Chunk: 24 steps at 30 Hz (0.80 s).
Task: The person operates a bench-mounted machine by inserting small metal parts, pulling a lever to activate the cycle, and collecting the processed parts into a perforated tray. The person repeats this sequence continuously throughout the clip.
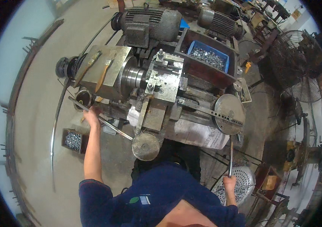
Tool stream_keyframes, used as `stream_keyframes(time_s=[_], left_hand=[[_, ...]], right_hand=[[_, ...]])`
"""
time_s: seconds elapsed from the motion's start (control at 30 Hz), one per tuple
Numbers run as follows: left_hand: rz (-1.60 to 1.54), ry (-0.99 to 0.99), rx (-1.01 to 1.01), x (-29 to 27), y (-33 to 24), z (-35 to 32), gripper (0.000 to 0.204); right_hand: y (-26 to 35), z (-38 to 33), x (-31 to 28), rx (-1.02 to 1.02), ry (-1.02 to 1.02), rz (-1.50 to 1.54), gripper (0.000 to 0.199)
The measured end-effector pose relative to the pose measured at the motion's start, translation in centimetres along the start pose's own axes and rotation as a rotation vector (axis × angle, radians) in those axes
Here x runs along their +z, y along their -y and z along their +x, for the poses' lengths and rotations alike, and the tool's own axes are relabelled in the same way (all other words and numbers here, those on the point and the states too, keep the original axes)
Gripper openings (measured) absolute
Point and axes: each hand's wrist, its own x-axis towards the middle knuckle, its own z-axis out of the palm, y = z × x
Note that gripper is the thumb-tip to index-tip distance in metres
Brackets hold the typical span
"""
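My left hand (92,116) is closed round a long metal lever (114,128), whose lower end meets a round disc (145,146) at the front of a small lathe. My right hand (229,183) grips the end of an upright steel handle (231,156) below a larger round disc (229,113). Between them lies the lathe's slide with its steel tool block (164,80). A shiny cylindrical chuck (134,77) faces that block from the left. Whether a workpiece sits in the chuck is too small to tell.
Two brushes (104,75) lie on the headstock, with an electric motor (151,23) behind it. A blue tray (208,56) of small metal parts sits in a dark box. More parts fill a floor box (74,140) and a perforated basket (240,181). A fan (297,62) stands right.
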Motion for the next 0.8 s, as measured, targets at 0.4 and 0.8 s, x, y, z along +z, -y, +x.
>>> stream_keyframes(time_s=[0.4, 0.8], left_hand=[[-0.027, -0.041, -0.004, 1.1, -1.8, -1.3, 0.007], [0.257, 0.096, -0.035, -1.8, 0.5, 1.3, 0.013]], right_hand=[[1.0, -2.1, 3.0, -0.112, 0.036, 0.203, 0.015], [4.5, 8.0, -8.3, -0.156, -0.259, -0.761, 0.027]])
